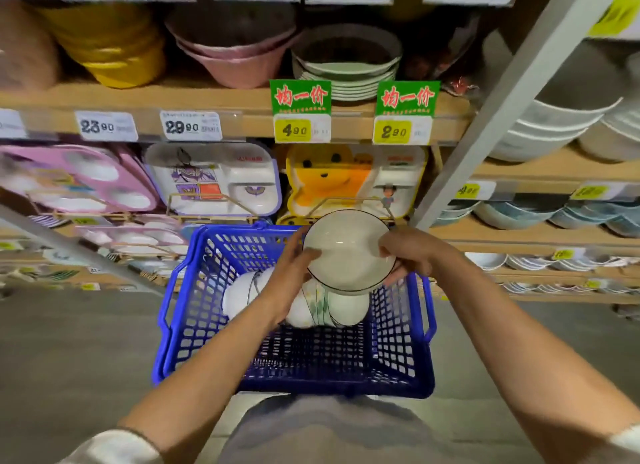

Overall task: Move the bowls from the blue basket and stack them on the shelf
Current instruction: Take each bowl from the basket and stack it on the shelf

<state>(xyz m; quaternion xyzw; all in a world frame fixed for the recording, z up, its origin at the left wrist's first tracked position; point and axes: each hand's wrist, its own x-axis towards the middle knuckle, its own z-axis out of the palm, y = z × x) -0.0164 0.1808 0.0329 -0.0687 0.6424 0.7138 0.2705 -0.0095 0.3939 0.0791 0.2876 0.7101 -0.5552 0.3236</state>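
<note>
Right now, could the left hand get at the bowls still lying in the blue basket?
Probably not at once: the left hand and the right hand both grip a white bowl. The open-topped blue basket leaves the remaining bowls uncovered just below, once that hand is freed.

One blue basket (pixel 294 366); two hands; one bowl (pixel 349 252) held up; several more bowls (pixel 332 308) inside, count unclear.

Both your hands hold one bowl.
Your left hand (pixel 294 269) and right hand (pixel 410 252) grip a white dark-rimmed ceramic bowl (pixel 348 252) above the blue plastic lattice basket (pixel 207 311).
</note>
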